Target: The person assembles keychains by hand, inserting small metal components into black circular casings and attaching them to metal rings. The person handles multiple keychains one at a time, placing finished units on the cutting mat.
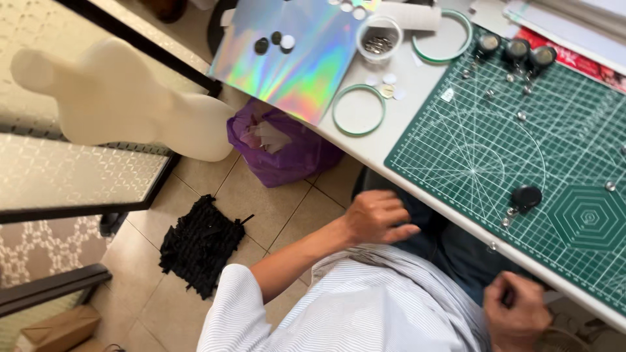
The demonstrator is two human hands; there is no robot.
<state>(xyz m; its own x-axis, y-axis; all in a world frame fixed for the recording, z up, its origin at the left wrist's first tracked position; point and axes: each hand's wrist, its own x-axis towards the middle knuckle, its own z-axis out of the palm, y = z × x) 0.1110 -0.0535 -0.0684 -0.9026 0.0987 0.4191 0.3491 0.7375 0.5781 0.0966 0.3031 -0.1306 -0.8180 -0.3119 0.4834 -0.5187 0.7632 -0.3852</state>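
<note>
My left hand (377,218) rests with curled fingers on my dark-trousered lap, just below the white table's edge (417,195); it holds nothing. My right hand (516,311) is a closed fist low at the right, under the table edge; a dark gap shows between thumb and fingers, and I cannot tell whether anything is in it. On the table lies a green cutting mat (456,150) with a black round badge reel (525,196) near its front edge and three more reels (516,49) at its far side.
A holographic sheet (293,58) overhangs the table's corner beside a clear cup of metal parts (379,40) and two green rings (358,109). On the tiled floor are a purple bag (287,146), a black woven mat (199,244) and a white mannequin torso (124,98).
</note>
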